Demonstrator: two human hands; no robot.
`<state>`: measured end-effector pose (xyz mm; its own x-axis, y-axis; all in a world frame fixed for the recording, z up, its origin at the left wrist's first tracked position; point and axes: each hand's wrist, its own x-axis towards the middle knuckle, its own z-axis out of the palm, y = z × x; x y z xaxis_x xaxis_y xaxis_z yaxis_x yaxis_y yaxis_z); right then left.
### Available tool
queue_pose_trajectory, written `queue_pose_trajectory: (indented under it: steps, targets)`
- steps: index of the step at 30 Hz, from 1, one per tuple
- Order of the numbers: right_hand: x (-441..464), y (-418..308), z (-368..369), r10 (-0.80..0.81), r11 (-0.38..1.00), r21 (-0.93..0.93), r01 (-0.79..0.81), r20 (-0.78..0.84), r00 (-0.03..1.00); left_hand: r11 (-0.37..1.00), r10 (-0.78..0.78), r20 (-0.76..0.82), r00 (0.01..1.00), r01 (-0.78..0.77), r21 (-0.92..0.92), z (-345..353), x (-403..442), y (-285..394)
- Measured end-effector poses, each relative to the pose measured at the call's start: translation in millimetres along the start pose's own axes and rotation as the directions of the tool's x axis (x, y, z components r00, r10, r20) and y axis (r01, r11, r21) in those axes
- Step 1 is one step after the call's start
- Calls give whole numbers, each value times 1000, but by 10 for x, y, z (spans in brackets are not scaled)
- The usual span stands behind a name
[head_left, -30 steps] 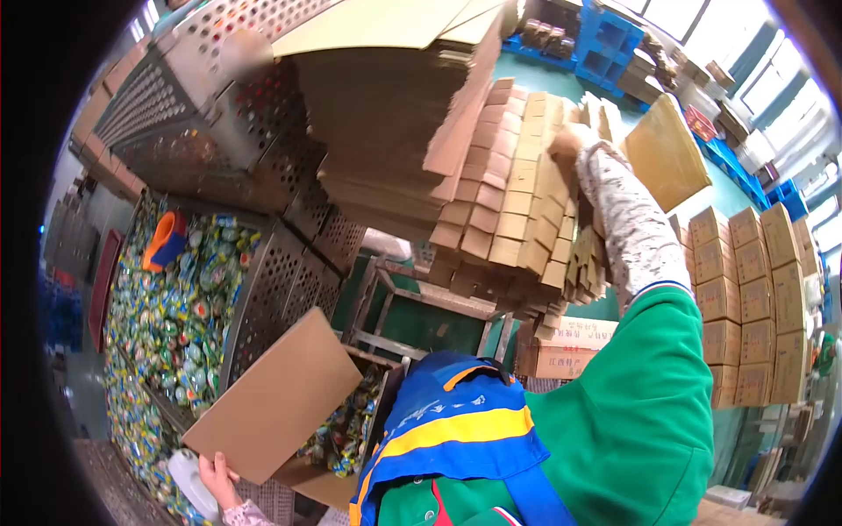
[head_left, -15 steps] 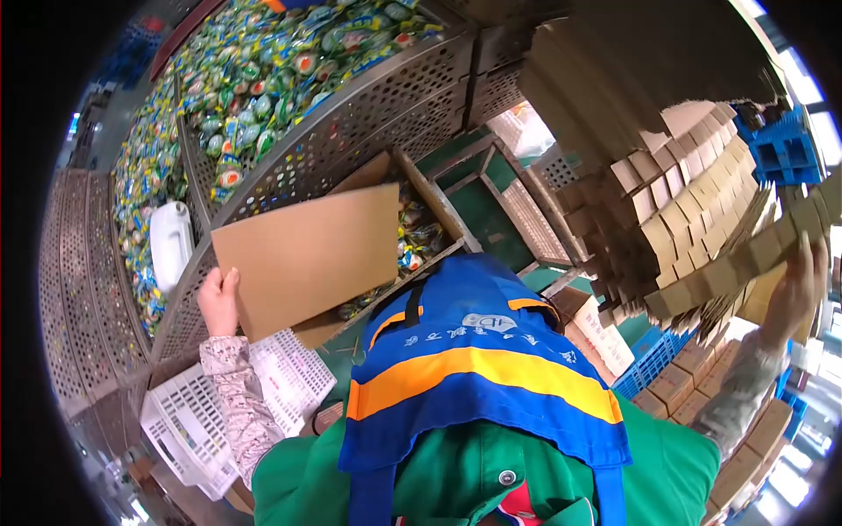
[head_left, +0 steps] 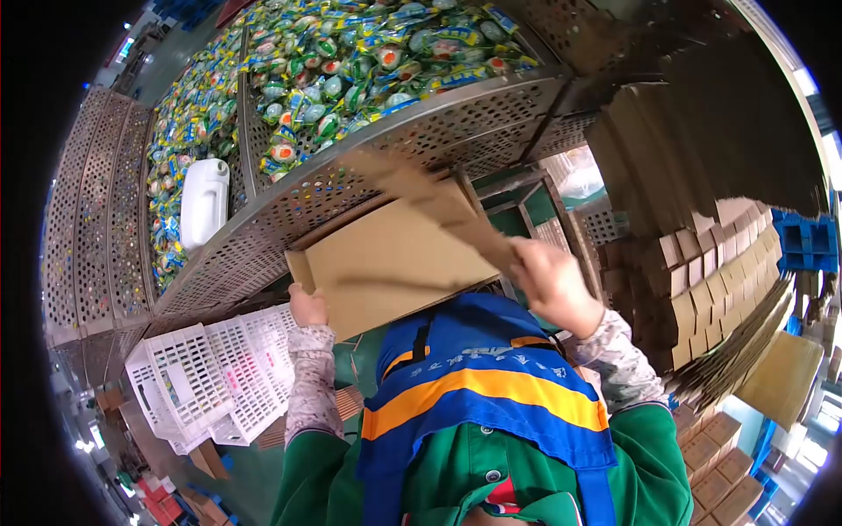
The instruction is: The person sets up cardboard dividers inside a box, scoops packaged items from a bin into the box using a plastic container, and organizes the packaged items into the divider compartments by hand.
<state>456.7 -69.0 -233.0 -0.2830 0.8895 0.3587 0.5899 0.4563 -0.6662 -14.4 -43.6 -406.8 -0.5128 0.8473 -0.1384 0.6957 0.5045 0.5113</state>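
My left hand [head_left: 309,307] is closed on the left edge of a flat brown cardboard sheet [head_left: 395,263], beside a short upright flap. The sheet lies tilted in front of my apron, over the spot where an open box stands. My right hand [head_left: 557,285] grips one end of a long, folded cardboard strip [head_left: 438,206]. Blurred by motion, the strip reaches up and left across the sheet and casts a shadow on it. The box's contents are hidden under the sheet.
A perforated metal bin [head_left: 412,131] full of small plastic-wrapped packets [head_left: 351,61] runs along the far side, with a white jug [head_left: 204,203] in it. White plastic crates [head_left: 210,377] stand at left. Stacked folded cardboard [head_left: 719,289] and brown cartons [head_left: 715,447] are at right.
My right hand has brought the cardboard strip from the stack at right to above the sheet. My left hand has moved right, and the sheet now covers the packets in the box.
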Motion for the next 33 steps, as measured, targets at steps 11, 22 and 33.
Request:
queue_pose_trajectory:
  steps: [11, 22, 33]
  targets:
    - [396, 131, 848, -64, 998, 15, 63, 320, 945, 579, 374, 703, 604, -745, 332, 1159, -183, 1035]
    - [505, 417, 974, 33, 960, -269, 79, 388, 921, 569, 597, 751, 282, -809, -148, 431, -591, 1177]
    - [947, 384, 1174, 71, 967, -235, 96, 614, 786, 565, 598, 597, 534, -810, 158, 71, 20, 1462]
